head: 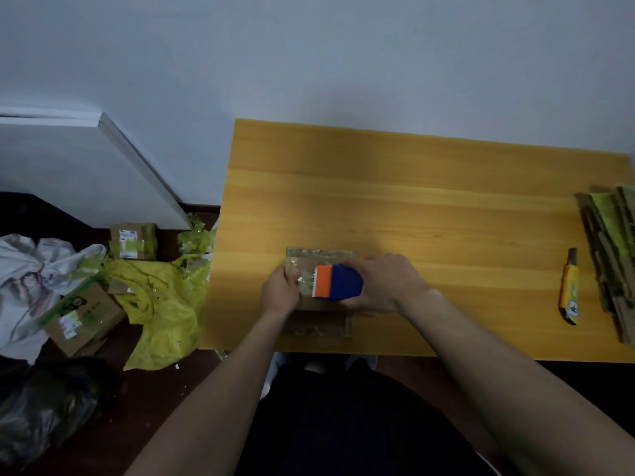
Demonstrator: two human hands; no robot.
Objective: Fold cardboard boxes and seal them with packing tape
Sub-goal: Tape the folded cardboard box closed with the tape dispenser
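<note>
A small brown cardboard box [319, 257] stands on the yellow wooden table [429, 207] near its front edge. My right hand [388, 283] grips a blue and orange tape dispenser [338, 281] that rests on the box top, its toothed orange end pointing left. My left hand [280, 290] clasps the box's left edge, thumb pressed on clear tape beside the dispenser. The box's near side [319, 326] shows below my hands.
A yellow utility knife [569, 290] lies at the table's right, next to a stack of flattened cardboard [611, 255]. On the floor to the left sit taped boxes [134, 240], yellow plastic bags [161, 304] and a white bag [31, 280].
</note>
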